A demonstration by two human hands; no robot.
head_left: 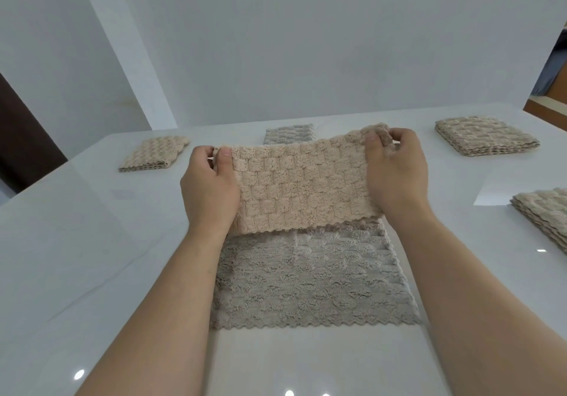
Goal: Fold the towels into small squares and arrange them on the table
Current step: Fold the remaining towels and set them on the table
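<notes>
Table (92,242): one, white and glossy; its far edge runs just behind the folded pieces.
Grey towel (310,279): one, spread flat on the table nearest the person, with scalloped near and right edges.
Beige towel (297,187): one, held up as a wide band between the hands; its scalloped lower edge hangs over the grey towel's far edge.
Hands: two. The left hand (208,187) pinches the band's upper left corner, and the right hand (395,174) grips the upper right corner with curled fingers.
Right-edge beige pile (546,214): one, layered and cut off by the frame.
Far-right beige pile (486,135): one, a layered square.
Far-left beige square (153,153): one, folded.
Far grey square (288,134): one, partly hidden behind the band.
Spacing: the four folded pieces lie well apart from one another.
</notes>
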